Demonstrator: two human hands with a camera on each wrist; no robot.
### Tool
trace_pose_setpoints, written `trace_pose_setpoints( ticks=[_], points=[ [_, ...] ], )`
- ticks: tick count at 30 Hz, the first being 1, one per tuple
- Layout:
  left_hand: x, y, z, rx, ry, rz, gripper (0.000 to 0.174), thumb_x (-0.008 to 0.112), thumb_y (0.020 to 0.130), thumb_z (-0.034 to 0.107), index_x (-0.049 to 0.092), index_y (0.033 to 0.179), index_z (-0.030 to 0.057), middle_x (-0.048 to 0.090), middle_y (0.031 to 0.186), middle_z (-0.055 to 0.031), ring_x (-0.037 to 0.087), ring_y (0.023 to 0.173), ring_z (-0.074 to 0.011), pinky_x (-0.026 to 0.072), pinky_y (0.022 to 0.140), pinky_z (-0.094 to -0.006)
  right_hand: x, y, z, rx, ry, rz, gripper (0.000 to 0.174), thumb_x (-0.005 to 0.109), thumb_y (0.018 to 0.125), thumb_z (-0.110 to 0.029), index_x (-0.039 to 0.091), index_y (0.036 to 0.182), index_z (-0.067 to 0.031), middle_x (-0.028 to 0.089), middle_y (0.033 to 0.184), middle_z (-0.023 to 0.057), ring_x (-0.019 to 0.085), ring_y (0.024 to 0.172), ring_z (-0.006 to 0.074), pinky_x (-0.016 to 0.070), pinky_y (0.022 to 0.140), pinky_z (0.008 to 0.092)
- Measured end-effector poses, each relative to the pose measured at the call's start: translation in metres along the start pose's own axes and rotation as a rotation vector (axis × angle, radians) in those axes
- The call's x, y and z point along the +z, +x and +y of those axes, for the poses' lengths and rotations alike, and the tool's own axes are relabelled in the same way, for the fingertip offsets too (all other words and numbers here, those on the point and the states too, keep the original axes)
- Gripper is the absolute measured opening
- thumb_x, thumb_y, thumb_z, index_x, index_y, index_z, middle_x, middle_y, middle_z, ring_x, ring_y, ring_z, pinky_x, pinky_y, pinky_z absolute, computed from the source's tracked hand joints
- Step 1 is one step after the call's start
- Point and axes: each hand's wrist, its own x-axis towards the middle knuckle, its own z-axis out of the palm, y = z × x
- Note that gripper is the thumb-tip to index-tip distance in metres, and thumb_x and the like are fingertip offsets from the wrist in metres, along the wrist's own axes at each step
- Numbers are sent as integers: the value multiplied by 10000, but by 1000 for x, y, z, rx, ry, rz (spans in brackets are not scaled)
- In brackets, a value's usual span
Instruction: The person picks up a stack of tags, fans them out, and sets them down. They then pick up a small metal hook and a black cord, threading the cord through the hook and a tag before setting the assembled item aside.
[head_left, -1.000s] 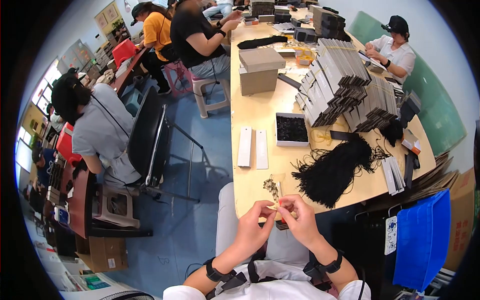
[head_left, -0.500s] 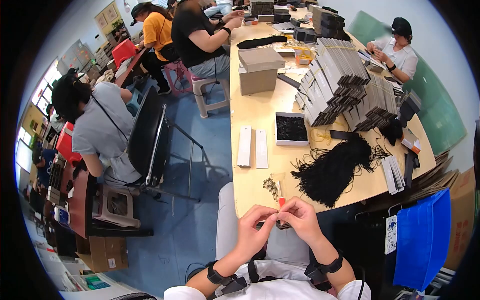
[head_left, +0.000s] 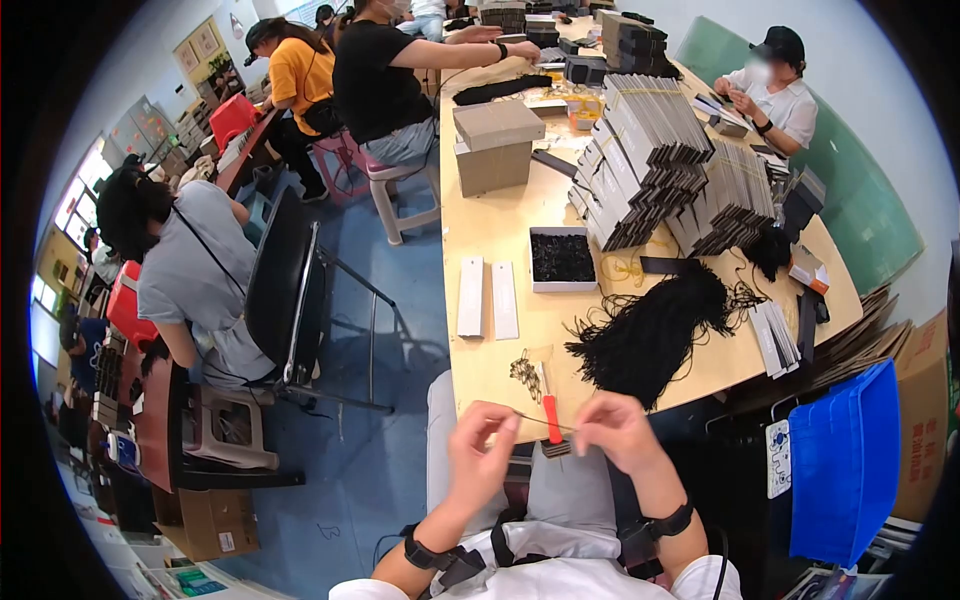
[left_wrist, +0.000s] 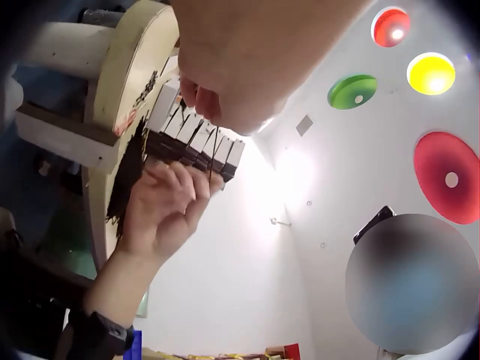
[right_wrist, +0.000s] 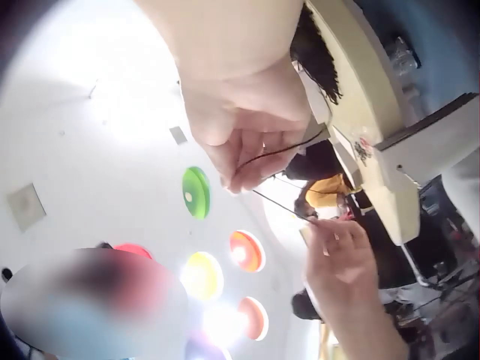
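Just below the near table edge, my left hand and right hand each pinch an end of a thin black string stretched taut between them. The right wrist view shows the string running from my right fingers to the left hand. A red-handled tool lies at the table edge behind the string, next to a small heap of metal pins. A big bundle of black strings lies on the table to the right.
On the table sit two white card strips, a white box of black pieces, stacked grey folded cards and a cardboard box. Other people sit around it. A black chair stands left, a blue bin right.
My hands, which were pinched close together, have drawn apart and dropped a little toward my lap, pulling the string straight between them. The camera has tilted slightly.
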Motion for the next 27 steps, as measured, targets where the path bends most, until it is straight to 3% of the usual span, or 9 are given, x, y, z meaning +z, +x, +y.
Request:
trace_pose_setpoints(
  ticks=[4,6,8,10,12,16,18,23,27],
  points=[
    [-26,10,-5,-133,-83,121,50,591,897,32,594,917,-13,581,912,-60,576,830,-121,470,747,-248,-30,-1,-19,-335,597,-30,66,620,865,2,634,929,9,662,807,92,625,709,182,483,637,273],
    [-25,11,-3,-156,-83,137,32,581,903,26,585,923,1,569,916,-45,554,857,-105,451,761,-236,-29,-1,-26,-312,636,110,88,617,871,-7,637,956,6,672,844,91,631,739,176,477,639,265],
    [-22,9,1,12,190,77,32,574,903,26,582,928,7,569,953,-54,547,878,-111,449,773,-239,-25,0,-25,-285,677,247,111,613,877,-17,641,982,3,681,880,89,637,769,170,471,641,257],
    [-19,1,-1,45,194,-19,82,579,909,55,585,938,-21,583,1049,-89,558,979,-144,478,774,-260,-16,6,-18,-113,54,349,139,624,855,-9,653,991,-9,703,906,124,637,714,147,473,641,231],
    [-9,-10,2,-110,-67,-251,89,574,920,62,585,963,-16,583,1159,-125,562,1036,-160,478,834,-277,1,8,-10,-61,-255,396,72,631,862,-15,660,923,12,706,800,98,618,646,96,454,587,206],
    [14,-15,5,-212,-302,-285,97,570,935,72,588,993,-3,577,1223,-144,569,1069,-167,466,902,-301,22,-4,-2,40,-599,302,134,652,880,-125,685,919,-1,705,767,66,609,620,80,448,541,226],
    [18,-12,7,-396,-528,-218,105,570,943,82,587,1014,7,613,1175,-133,583,1066,-166,457,940,-320,29,-10,1,-73,-944,224,103,665,856,-119,695,910,-36,675,707,65,586,549,110,443,514,246],
    [19,-10,4,-477,-685,-164,73,577,936,79,581,976,18,645,1076,-118,597,1019,-170,455,942,-330,31,-21,2,-141,-1021,204,91,687,825,-116,695,876,-41,641,678,76,561,513,147,448,501,263],
    [19,-10,9,-458,-693,-93,55,585,928,78,575,934,24,641,1015,-109,599,1006,-186,454,936,-333,23,-27,4,-121,-941,56,66,692,811,-42,692,868,-9,645,714,56,552,581,95,413,511,233]
  ],
)
